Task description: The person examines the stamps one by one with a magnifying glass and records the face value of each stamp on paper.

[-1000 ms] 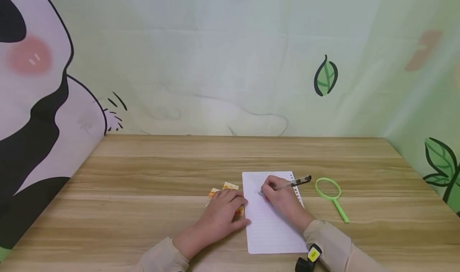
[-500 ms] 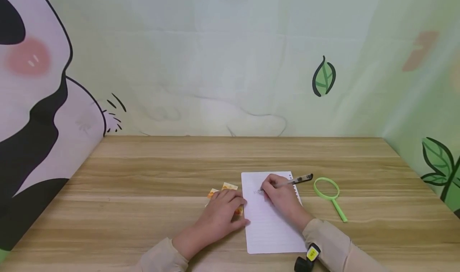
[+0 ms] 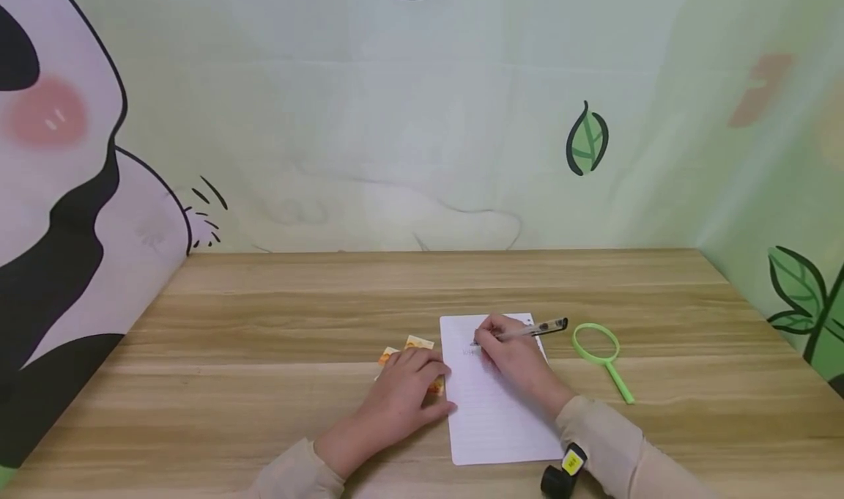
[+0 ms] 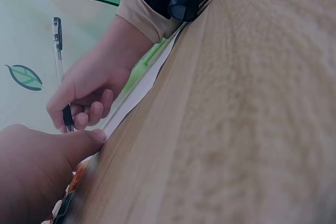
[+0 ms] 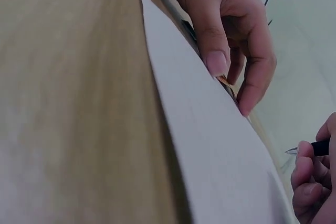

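A sheet of lined white loose-leaf paper (image 3: pixel 494 426) lies on the wooden table, its punched edge on the right. My right hand (image 3: pixel 517 360) pinches a clear-barrelled pen with a black cap end (image 3: pixel 550 326), the tip low near the top of the sheet beside small dark handwriting (image 3: pixel 469 352). In the right wrist view the metal pen tip (image 5: pixel 291 151) shows beyond the fingers. My left hand (image 3: pixel 407 393) rests with fingers spread, thumb and fingertips at the sheet's left edge. Small yellow-orange printed cards (image 3: pixel 420 342) lie partly hidden under that hand.
To the right of the sheet lies a green magnifying glass (image 3: pixel 620 382). A black strapped device with a yellow label (image 3: pixel 573 461) sits on my right sleeve. Behind the wooden table (image 3: pixel 277 301) stands a backdrop printed with a panda and leaves (image 3: pixel 587 140).
The pen and right hand have shifted slightly up the sheet, and the handwriting has grown a little. My left hand keeps its place on the sheet's edge. The head view has turned slightly.
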### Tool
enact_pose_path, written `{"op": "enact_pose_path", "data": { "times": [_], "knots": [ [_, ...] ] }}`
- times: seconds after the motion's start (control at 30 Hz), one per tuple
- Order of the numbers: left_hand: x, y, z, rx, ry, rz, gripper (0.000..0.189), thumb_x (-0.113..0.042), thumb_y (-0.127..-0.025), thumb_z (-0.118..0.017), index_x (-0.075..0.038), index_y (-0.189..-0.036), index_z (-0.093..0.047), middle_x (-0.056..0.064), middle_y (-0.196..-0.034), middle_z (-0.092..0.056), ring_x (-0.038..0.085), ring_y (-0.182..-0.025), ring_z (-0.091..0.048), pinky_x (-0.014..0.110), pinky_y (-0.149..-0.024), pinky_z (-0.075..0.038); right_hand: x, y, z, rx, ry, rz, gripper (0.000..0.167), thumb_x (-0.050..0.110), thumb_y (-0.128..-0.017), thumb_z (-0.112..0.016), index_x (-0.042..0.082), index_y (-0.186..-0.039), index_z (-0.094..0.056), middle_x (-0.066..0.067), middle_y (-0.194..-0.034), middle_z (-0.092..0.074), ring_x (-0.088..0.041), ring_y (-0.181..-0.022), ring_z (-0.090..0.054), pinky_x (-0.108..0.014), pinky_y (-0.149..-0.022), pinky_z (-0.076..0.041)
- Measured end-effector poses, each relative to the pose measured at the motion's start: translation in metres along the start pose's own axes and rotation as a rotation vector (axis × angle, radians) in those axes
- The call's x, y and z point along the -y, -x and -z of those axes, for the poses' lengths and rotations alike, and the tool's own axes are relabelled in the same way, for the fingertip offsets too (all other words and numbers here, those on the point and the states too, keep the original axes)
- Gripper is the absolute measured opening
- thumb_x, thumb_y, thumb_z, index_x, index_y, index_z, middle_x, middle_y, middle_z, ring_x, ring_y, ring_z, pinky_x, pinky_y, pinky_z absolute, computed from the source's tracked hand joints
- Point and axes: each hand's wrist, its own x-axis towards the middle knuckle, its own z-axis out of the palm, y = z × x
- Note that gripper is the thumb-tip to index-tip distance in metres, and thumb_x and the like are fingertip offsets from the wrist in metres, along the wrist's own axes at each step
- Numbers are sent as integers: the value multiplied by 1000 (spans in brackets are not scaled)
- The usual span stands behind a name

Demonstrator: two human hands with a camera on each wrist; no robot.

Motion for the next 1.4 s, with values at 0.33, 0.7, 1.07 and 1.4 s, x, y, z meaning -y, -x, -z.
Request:
{"op": "enact_pose_path", "data": {
  "times": [0.33,0.7,1.07,1.4],
  "knots": [
    [-1,-1,-1,31,18,26,41,-41,-82,-73,-13,-111,-66,2,-120,-60,22,-115,-53,44,-101,-42,11,2,20,103,36,-14,11,12,-90,-55,2,-95,-52,-6,-64,-55,-11,-48,-46,-19,-41,-37],
    [-2,-1,-2,23,22,23,41,-41,-82,-73,-12,-111,-66,2,-120,-60,23,-114,-53,44,-101,-43,14,7,52,127,118,-21,18,18,-92,-60,5,-104,-55,-14,-80,-60,-19,-58,-52,-21,-42,-40],
    [0,-1,-4,-1,16,15,42,-41,-81,-74,-12,-110,-66,2,-118,-61,24,-114,-53,44,-100,-43,15,10,80,235,105,48,21,18,-96,-56,1,-108,-56,-15,-78,-59,-20,-58,-53,-22,-41,-38],
    [0,-1,-4,1,13,6,42,-41,-81,-73,-12,-111,-66,2,-119,-60,23,-115,-54,44,-102,-42,18,14,95,216,126,71,27,12,-91,-62,-3,-113,-56,-9,-73,-56,-15,-56,-51,-26,-47,-47]
  ]
}}
